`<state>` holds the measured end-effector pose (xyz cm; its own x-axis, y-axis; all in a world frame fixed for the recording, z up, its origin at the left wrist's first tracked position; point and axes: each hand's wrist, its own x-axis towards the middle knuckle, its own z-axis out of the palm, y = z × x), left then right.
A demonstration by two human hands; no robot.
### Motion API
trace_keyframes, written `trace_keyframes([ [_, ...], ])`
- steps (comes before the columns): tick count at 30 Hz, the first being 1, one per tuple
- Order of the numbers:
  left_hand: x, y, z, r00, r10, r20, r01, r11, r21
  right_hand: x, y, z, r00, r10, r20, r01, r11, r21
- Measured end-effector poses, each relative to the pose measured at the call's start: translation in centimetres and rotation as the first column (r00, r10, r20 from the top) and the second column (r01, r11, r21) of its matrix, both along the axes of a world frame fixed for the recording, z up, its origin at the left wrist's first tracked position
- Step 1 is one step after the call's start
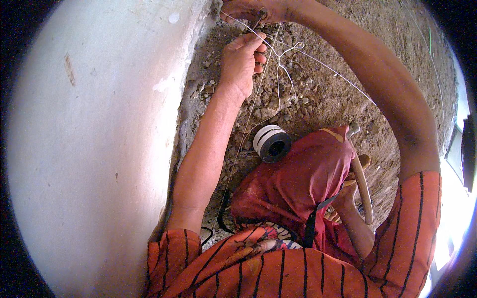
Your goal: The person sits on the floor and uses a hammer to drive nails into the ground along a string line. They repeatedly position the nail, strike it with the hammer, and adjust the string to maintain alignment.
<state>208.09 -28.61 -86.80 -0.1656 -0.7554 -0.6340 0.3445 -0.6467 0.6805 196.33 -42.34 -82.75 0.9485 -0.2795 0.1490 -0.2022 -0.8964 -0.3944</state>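
Observation:
My left hand [241,62] is closed, thumb and fingertips pinching a white string [268,46] close to the wall's foot. Just above it, at the top edge of the picture, my right hand [253,11] is bent around and partly cut off. Its fingers are closed on the same string, which stretches between both hands; a thin dark stick-like piece shows beside them. Loose loops of the string hang right of my left hand. One strand runs off to the right under my right forearm. A black-and-white spool [272,143] lies against my knee, with thin line leading up from it.
A pale wall [99,139] rises along the left. Rough soil with small stones [293,102] covers the ground. My bent knee in red trousers [298,174] sits below the spool. Beside it stands a long, curved brown piece [364,191] near my foot.

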Motion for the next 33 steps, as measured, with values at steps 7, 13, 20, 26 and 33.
trace_keyframes([
  [7, 0.0, 0.1, -0.1, 1.0, 0.021, -0.018, -0.021, 1.0, 0.003, 0.0, -0.2, -0.4, 1.0, -0.001, 0.025, 0.001, 1.0, 0.03],
  [13, -0.1, 0.1, 0.4, 0.999, -0.042, -0.014, 0.042, 0.999, -0.001, -0.2, -0.2, -0.7, 0.998, -0.005, 0.055, 0.004, 1.0, 0.022],
  [20, 1.3, 0.3, 1.1, 0.955, -0.284, 0.082, 0.291, 0.951, -0.108, 0.2, -0.3, -1.1, 1.0, -0.015, 0.013, 0.015, 0.999, -0.042],
  [26, 0.2, 0.8, 2.5, 0.824, -0.296, 0.482, 0.435, 0.876, -0.206, -0.4, -0.1, -0.8, 0.998, -0.02, 0.057, 0.023, 0.998, -0.058],
  [33, 1.4, -0.1, 0.8, 0.992, -0.124, 0.01, 0.125, 0.99, -0.072, -0.4, -0.2, -0.8, 0.998, -0.007, 0.054, 0.009, 0.999, -0.042],
])
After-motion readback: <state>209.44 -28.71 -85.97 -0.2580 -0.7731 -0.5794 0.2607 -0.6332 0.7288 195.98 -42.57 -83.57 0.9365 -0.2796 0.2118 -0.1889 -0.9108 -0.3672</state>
